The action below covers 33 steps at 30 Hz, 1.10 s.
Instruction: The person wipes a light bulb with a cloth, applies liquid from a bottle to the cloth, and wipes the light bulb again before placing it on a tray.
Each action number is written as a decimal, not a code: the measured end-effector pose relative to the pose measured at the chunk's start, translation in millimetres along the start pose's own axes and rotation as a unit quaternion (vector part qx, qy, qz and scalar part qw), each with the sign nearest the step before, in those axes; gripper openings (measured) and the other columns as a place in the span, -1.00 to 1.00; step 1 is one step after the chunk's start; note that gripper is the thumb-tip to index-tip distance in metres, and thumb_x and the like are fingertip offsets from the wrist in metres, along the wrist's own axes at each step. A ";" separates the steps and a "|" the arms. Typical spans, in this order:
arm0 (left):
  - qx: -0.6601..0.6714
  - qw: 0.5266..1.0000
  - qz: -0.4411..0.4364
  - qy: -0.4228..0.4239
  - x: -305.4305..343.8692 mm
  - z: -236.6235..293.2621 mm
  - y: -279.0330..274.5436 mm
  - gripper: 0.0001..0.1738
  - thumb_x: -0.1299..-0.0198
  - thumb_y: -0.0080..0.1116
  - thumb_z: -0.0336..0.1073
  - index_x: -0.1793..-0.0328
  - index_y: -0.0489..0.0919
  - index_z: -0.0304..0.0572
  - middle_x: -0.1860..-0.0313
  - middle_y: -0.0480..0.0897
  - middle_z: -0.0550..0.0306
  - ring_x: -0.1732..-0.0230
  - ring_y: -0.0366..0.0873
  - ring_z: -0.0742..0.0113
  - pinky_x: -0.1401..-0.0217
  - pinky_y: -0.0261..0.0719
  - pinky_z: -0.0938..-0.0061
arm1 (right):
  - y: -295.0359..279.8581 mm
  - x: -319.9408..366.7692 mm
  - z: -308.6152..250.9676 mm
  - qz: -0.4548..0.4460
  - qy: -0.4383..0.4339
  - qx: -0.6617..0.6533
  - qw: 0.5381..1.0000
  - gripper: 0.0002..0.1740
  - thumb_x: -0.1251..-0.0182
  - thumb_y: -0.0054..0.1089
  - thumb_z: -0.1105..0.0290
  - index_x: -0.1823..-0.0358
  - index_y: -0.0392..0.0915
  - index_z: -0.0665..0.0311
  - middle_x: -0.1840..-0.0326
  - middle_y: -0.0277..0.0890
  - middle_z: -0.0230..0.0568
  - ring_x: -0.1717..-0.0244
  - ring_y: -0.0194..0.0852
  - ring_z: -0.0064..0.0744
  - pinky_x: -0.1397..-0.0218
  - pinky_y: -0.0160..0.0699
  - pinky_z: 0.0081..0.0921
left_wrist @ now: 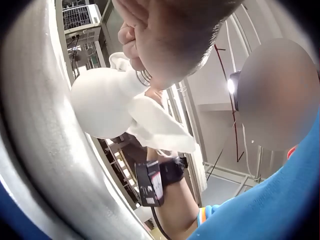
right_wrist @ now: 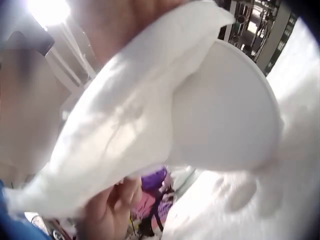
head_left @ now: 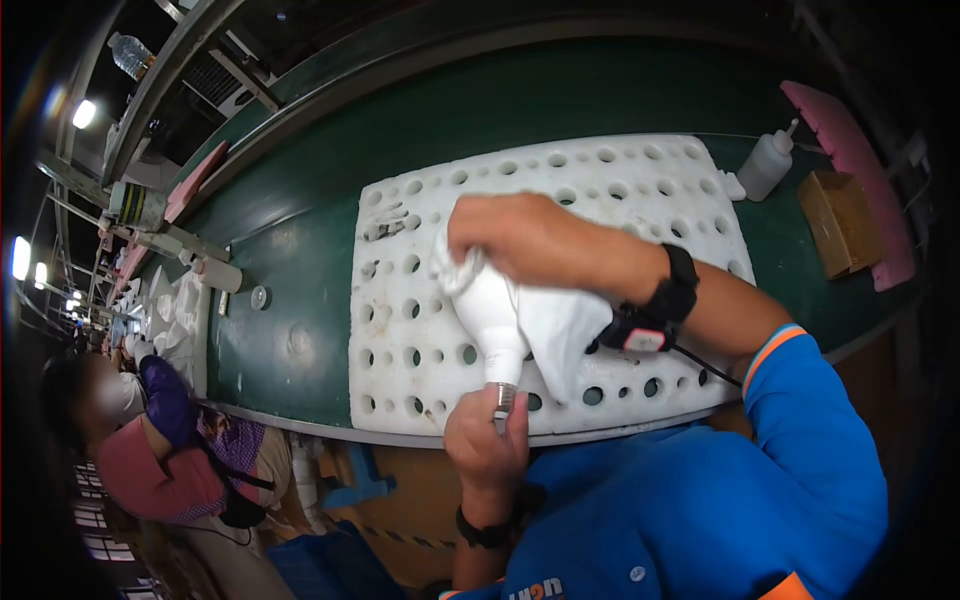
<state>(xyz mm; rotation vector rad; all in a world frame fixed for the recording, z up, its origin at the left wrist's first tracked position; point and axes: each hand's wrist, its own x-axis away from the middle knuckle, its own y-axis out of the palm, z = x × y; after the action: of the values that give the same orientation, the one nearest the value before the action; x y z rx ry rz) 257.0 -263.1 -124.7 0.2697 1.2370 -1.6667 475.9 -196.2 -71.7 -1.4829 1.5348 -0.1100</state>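
A white light bulb [head_left: 490,312] is held over the foam board, its metal screw base [head_left: 502,399] pointing toward the person. My left hand [head_left: 478,445] pinches that base between thumb and fingers. At the bulb's wide dome end, my right hand [head_left: 540,238] grips a white cloth [head_left: 556,335] against it, and part of the cloth hangs down alongside. From the left wrist view, the round dome [left_wrist: 97,102] shows bare on its near side. In the right wrist view the cloth [right_wrist: 115,115] covers part of the bulb [right_wrist: 225,112]; the right fingers are blurred.
A white foam board [head_left: 385,330] with rows of holes lies on the green bench [head_left: 290,350]. To the right stand a squeeze bottle [head_left: 767,165], a cardboard box [head_left: 842,222] and pink foam [head_left: 850,150]. Another person [head_left: 165,440] sits at the left.
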 end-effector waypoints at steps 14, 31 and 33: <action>0.273 0.885 0.139 -0.350 -0.6 -10.8 -1.0 -0.79 -0.38 -0.13 -0.25 0.07 0.31 -0.27 0.50 0.34 0.20 0.63 0.16 0.59 0.62 0.15 0.69 | -19.9 70.6 12.5 0.055 0.263 -0.233 0.935 -0.65 -0.19 -0.11 0.61 -0.02 0.45 0.32 0.07 0.52 -0.24 0.03 0.44 -0.54 -0.08 0.40 -0.58; 0.027 0.999 0.009 -0.018 -3.6 -4.6 2.3 -0.78 -0.30 -0.01 -0.37 0.03 0.29 -0.33 0.43 0.39 0.04 0.51 0.31 0.35 0.51 0.26 0.46 | -8.7 24.2 9.3 0.037 0.088 -0.073 0.993 -0.78 -0.05 -0.02 0.62 0.24 0.48 0.27 0.30 0.47 -0.13 0.20 0.50 -0.09 0.17 0.46 -0.30; 0.049 0.995 0.036 -0.078 -2.0 -3.0 1.4 -0.78 -0.32 -0.04 -0.34 0.03 0.29 -0.31 0.43 0.38 0.09 0.51 0.29 0.40 0.51 0.25 0.50 | -21.2 37.4 13.4 0.006 0.199 -0.074 0.977 -0.74 -0.02 -0.03 0.66 0.23 0.49 0.30 0.28 0.49 -0.12 0.20 0.50 -0.08 0.16 0.45 -0.31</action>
<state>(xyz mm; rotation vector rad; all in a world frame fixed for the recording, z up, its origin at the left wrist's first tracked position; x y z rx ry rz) 257.9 -259.5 -125.5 0.2374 1.0204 -1.6557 507.6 -224.8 -85.9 -1.6367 1.9060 -0.3078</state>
